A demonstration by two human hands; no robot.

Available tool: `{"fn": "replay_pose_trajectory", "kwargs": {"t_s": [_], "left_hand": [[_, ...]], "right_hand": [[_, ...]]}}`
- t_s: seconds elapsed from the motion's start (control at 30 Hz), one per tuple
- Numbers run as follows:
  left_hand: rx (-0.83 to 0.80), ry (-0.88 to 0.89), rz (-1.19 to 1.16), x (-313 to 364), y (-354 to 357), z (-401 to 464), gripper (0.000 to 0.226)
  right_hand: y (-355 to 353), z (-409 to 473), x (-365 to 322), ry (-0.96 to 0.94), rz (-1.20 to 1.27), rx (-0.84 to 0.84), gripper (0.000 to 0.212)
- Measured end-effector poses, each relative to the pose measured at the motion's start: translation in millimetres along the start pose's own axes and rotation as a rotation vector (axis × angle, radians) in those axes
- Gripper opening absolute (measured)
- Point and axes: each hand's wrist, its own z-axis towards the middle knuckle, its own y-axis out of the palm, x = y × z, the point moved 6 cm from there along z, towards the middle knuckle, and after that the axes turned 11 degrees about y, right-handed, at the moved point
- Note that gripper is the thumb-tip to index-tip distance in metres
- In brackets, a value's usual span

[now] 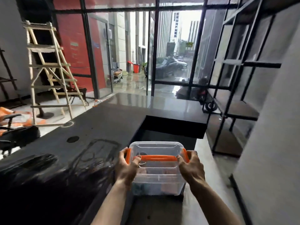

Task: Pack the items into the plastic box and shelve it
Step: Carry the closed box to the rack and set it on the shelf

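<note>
Box (pixel 155 172) was up off the counter (pixel 90 127), my left hand (pixel 127 166) and right hand (pixel 190 168) clamped on its orange clips. I judged: level carry to the shelves (pixel 240 111), contents shouldn't slide.

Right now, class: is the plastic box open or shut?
Shut: the clear lid sits on the plastic box, orange handle across it.

Black counter (pixel 100 124) hard left of the box (pixel 156 181); open floor (pixel 206 161) rightward toward black shelving (pixel 233 101).
</note>
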Motion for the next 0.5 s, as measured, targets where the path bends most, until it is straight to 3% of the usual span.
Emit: {"fn": "replay_pose_trajectory", "kwargs": {"t_s": [0.1, 0.33, 0.5], "left_hand": [[-0.111, 0.028, 0.027, -26.1, 74.8, -22.2, 0.063], [-0.191, 0.003, -0.005, -110.2, 222.9, -103.0, 0.074], [-0.269, -0.022, 0.012, -114.7, 306.0, -152.6, 0.078]], "right_hand": [[-40.2, 28.4, 64.6, 0.068, 0.004, 0.072, 0.041], [-121.3, 80.8, 220.9, 0.131, 0.047, 0.104, 0.049], [-196.7, 96.9, 279.4, 0.183, 0.038, 0.158, 0.048]]}}
